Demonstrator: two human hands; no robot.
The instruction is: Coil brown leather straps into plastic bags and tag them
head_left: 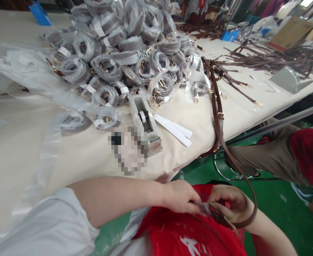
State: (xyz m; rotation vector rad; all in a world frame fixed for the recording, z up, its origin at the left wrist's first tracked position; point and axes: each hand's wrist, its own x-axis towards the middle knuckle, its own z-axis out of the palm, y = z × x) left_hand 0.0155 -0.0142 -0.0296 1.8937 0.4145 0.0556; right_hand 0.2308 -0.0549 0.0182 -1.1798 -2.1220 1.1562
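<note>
Brown leather strap (248, 199), narrow and stiff-looking, is looping around the right hand (229, 204) in the lap, over a red apron (183, 231). Left hand (181, 195) is pinching closed on a scrap of clear plastic wrap (201, 207) at the strap's near end; right hand is curled shut on the strap and the same film, fingers tucked under. The two hands are nearly touching.

Judgement on doing this well: keep the strap coiled flat, each turn lying on the last, and hold the coil firm with the right hand while the left is drawing the film snug, so the roll is not springing open. Metal fittings are best kept inside the turns, where they are not scuffing the leather.

Strap is running up from the lap past the surface (20, 160) edge and along the cloth, dark red-brown, with small gold buckles (220, 115) showing along it; its far end is lost among other straps.

On the surface, a grey tape dispenser (145, 122) is sitting near the edge, white paper strips (173, 129) just beside it. Behind, a large pile of wrapped coils (124, 53) in cloudy plastic with white labels. Farther right, loose brown straps (273, 58) are lying spread out. Another person's leg (268, 160) is showing at the right.
</note>
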